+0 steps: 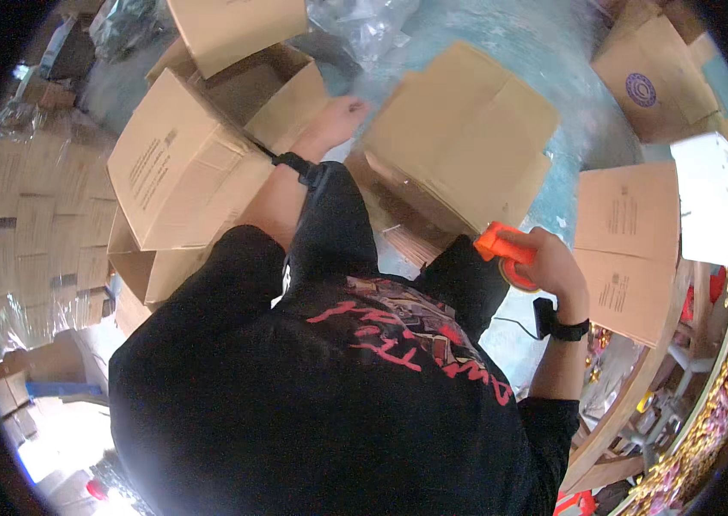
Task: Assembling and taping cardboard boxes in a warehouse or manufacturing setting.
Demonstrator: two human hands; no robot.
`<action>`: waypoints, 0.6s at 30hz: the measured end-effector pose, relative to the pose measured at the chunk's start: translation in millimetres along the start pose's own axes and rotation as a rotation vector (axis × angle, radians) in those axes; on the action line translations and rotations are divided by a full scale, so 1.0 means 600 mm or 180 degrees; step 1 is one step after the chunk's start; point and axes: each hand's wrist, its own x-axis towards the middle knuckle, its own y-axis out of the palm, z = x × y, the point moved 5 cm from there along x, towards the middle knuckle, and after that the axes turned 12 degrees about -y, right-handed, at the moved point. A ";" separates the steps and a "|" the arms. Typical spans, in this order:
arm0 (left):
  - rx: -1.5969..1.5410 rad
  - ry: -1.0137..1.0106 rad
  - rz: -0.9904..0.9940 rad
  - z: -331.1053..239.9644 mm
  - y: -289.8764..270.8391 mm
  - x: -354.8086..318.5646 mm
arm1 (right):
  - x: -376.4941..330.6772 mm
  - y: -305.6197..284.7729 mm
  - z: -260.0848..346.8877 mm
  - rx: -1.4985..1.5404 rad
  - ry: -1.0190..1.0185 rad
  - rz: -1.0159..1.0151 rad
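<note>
An orange tape dispenser (506,247) is gripped in my right hand (550,265), whose fingers wrap round its handle. It sits just off the near right edge of a cardboard box (458,129) standing in front of me with its broad tan side up. My left hand (341,120) reaches forward between that box and an open carton (183,163) on the left. It is nearest the carton's raised flap (291,107); its fingers are blurred and partly hidden, so their grip does not show. Dark straps with small devices circle both wrists.
Flattened cardboard (624,249) leans at the right beside a white container (709,198) and a wooden frame (622,413). Stacked, plastic-wrapped cartons (42,215) stand far left. Another box (656,77) lies at the far right, and clear plastic (355,30) at the back.
</note>
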 end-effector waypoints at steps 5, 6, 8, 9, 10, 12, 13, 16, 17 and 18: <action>0.0269 0.0323 -0.0351 -0.053 0.060 -0.019 | 0.092 -0.006 0.039 0.0382 -0.0326 0.0557; 0.0694 0.0295 -0.0960 -0.068 0.050 -0.027 | 0.110 0.010 0.041 -0.0014 -0.0237 0.0382; 0.0319 0.0319 -0.1058 -0.051 0.022 -0.007 | 0.159 0.075 0.061 -0.0927 0.0154 0.0811; -0.0104 0.0356 -0.1101 -0.038 0.009 -0.002 | 0.175 0.113 0.063 -0.0592 0.0013 0.0611; -0.0111 0.0349 -0.1143 -0.036 0.010 -0.004 | 0.183 0.147 0.055 -0.0262 -0.0085 0.0415; -0.1413 -0.0306 -0.1468 -0.018 0.014 -0.014 | 0.222 0.214 0.072 -0.0263 -0.0164 0.0681; -0.1371 -0.0010 -0.1862 -0.002 0.028 -0.022 | 0.239 0.240 0.092 -0.0235 -0.0266 0.0994; 0.0145 0.0203 -0.1667 -0.045 0.133 -0.080 | 0.262 0.251 0.122 0.0446 -0.0135 0.0456; 0.0138 0.0593 -0.1770 -0.074 0.154 -0.120 | 0.265 0.262 0.119 0.0481 -0.0193 0.0468; 0.0136 0.0972 -0.1880 -0.091 0.172 -0.158 | 0.269 0.255 0.108 0.0762 -0.0842 -0.0244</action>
